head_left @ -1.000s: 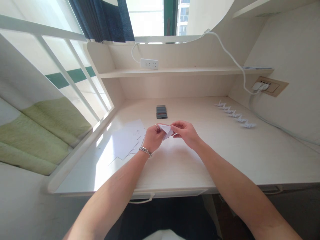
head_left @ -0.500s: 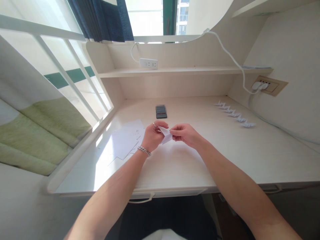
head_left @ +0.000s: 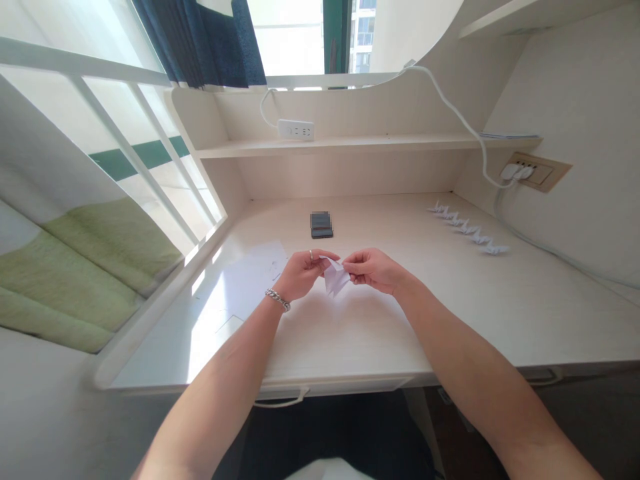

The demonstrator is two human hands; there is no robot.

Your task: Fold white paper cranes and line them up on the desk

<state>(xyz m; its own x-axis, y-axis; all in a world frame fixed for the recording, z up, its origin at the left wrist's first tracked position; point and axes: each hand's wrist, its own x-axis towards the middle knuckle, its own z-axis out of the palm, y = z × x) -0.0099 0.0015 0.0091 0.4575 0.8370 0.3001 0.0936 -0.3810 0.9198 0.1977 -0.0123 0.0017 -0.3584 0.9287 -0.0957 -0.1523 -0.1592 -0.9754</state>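
A small folded piece of white paper [head_left: 334, 278] hangs just above the desk [head_left: 380, 327], pinched from both sides. My left hand [head_left: 300, 273], with a ring and a metal bracelet, grips its left upper edge with closed fingers. My right hand [head_left: 374, 269] pinches the right upper edge. The paper's lower part dangles between the two hands.
Loose white paper sheets [head_left: 250, 280] lie on the desk left of my hands. A dark phone [head_left: 321, 225] rests farther back. A row of several small folded paper figures [head_left: 470, 229] stands at the right. A power strip [head_left: 297, 129] sits on the shelf, a wall socket [head_left: 531, 172] at right.
The hands turned the folded paper so that it now hangs down between the fingers instead of pointing up. Both hands stayed in nearly the same place.
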